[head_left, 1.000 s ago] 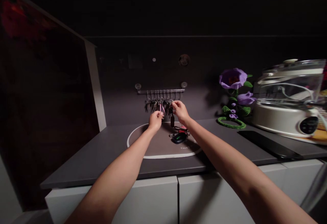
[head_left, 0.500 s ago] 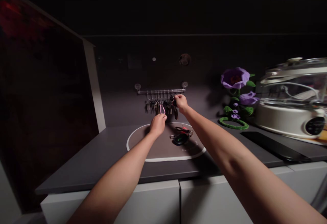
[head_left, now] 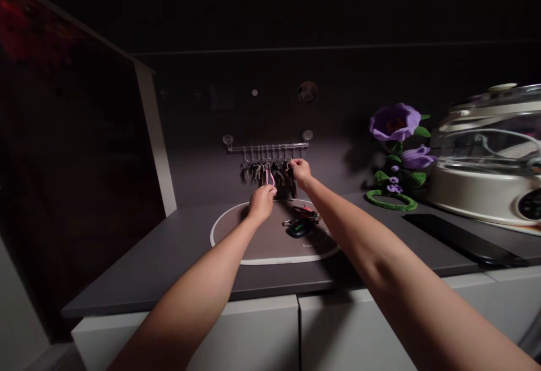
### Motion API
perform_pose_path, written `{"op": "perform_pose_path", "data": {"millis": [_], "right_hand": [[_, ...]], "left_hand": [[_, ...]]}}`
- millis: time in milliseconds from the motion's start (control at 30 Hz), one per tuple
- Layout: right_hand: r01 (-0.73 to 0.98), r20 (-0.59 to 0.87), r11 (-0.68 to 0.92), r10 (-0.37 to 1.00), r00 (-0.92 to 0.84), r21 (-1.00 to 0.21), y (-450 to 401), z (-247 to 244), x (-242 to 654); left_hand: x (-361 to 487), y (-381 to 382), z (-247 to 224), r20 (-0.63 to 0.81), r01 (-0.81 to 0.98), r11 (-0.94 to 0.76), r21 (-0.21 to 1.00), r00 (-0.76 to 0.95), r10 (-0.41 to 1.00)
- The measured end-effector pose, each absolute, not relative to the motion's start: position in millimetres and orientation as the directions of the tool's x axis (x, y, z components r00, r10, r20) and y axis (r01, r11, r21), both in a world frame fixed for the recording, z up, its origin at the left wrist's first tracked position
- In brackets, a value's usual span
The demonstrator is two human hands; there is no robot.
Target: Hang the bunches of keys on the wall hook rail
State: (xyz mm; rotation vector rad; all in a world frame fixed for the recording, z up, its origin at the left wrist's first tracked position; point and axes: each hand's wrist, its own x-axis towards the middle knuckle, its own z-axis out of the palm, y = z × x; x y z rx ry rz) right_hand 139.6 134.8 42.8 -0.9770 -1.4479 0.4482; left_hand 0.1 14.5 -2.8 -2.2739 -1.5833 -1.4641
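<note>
A clear hook rail [head_left: 266,147] is fixed to the dark wall, with several bunches of keys [head_left: 256,169] hanging from it. My left hand [head_left: 261,203] is closed on the lower end of a pink strap [head_left: 270,178], which reaches up toward the hanging keys. At the rail's right end my right hand [head_left: 300,171] pinches a key ring [head_left: 289,163] with dark keys below it. Whether that ring sits on a hook cannot be made out. Beneath the hands, a black key fob [head_left: 300,228] with a small bunch of keys [head_left: 310,213] lies on an oval mat.
The brown oval mat [head_left: 236,241] with a white rim lies on the grey counter [head_left: 169,258]. To the right stand purple fabric flowers [head_left: 396,123], a green ring [head_left: 391,201], a black flat slab [head_left: 462,239] and a cream appliance [head_left: 477,190] with a clear cover.
The view has shifted slightly. Both hands stay nearly in place at the rail, still gripping the pink strap and the key ring.
</note>
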Motion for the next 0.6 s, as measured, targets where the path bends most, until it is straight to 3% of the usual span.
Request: {"op": "perform_pose_path", "data": {"millis": [133, 600], "right_hand": [[0.169, 0.549, 0.524, 0.816, 0.184, -0.835, 136.5, 40.7, 142.3], [0.175, 0.495, 0.474, 0.862, 0.109, -0.863, 121.2, 40.8, 157.6]], "left_hand": [[-0.2, 16.4, -4.4, 0.674, 0.712, -0.494, 0.499, 0.039, 0.738], [1.3, 19.1, -8.2, 0.676, 0.626, -0.574, 0.529, 0.098, 0.73]]}}
